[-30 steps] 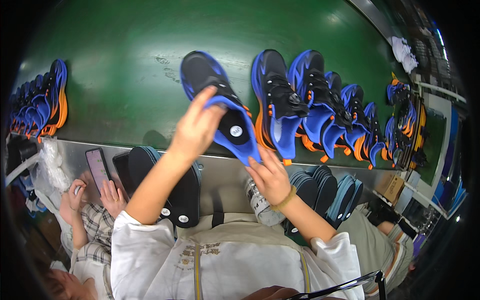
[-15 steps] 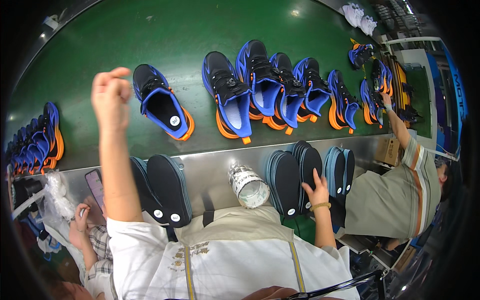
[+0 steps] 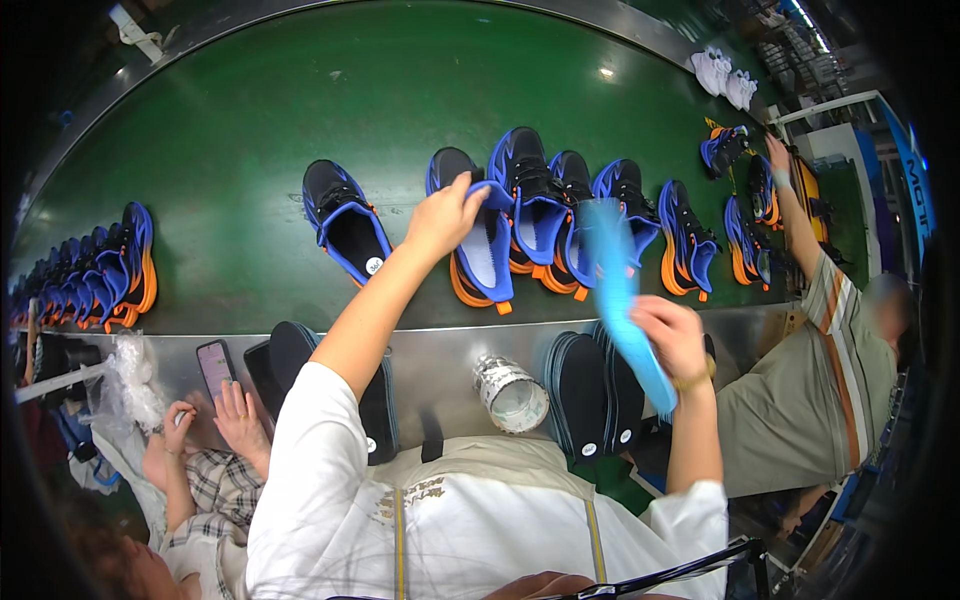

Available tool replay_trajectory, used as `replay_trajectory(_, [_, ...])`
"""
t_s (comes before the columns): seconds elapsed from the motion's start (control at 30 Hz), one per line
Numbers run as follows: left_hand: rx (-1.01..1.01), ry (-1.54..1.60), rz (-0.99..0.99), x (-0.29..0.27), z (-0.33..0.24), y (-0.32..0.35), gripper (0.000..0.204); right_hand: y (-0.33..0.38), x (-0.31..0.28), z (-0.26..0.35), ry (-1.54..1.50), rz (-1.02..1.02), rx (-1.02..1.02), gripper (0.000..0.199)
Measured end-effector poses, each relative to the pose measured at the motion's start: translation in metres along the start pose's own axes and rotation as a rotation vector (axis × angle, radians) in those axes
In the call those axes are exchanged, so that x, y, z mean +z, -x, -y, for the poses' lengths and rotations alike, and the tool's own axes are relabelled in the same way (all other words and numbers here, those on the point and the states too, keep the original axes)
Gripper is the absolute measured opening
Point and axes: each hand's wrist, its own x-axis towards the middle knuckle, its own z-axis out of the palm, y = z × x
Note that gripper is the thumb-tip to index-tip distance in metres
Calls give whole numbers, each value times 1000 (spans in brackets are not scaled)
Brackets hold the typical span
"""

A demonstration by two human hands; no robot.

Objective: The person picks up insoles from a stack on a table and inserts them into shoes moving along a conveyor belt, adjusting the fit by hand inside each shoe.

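My left hand (image 3: 445, 215) is closed on the tongue of a black and blue sneaker (image 3: 484, 262) with an orange heel, pulling up its opening. A pale lining shows inside. In my right hand (image 3: 672, 335) is a light blue insole (image 3: 618, 265), pinched near its lower end and smeared by motion. Left of my left hand, another sneaker (image 3: 345, 215) has a black insole with a white round sticker inside it. More sneakers (image 3: 535, 195) stand in a row to the right. Stacked black insoles (image 3: 575, 395) with blue undersides lie below my right hand.
The sneakers stand on a green work surface (image 3: 250, 130) with a metal edge. A roll of tape (image 3: 512, 395) lies between insole stacks. At left, a person's hands (image 3: 240, 420) are near a phone (image 3: 214, 365). A co-worker (image 3: 800, 380) reaches toward sneakers at right.
My left hand has come down and right onto the sneaker's tongue. My right hand has lifted a blue insole from the stacks. The co-worker's hand at right has moved farther away.
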Motion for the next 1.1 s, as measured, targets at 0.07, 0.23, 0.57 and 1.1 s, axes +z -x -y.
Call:
replay_trajectory(0.07, [-113, 88, 36, -8, 9, -8, 38, -37, 39, 23, 33, 344, 180, 14])
replay_trajectory(0.23, [-170, 128, -62, -9, 7, 6, 35, -104, 127, 1, 579, 391, -78, 15])
replay_trajectory(0.57, [-184, 357, 84, -31, 31, 21, 36, -101, 190, -41, 1084, 71, -589, 25])
replay_trajectory(1.1, [-241, 467, 53, -28, 34, 28, 28, -122, 206, -49, 1205, 265, -468, 19])
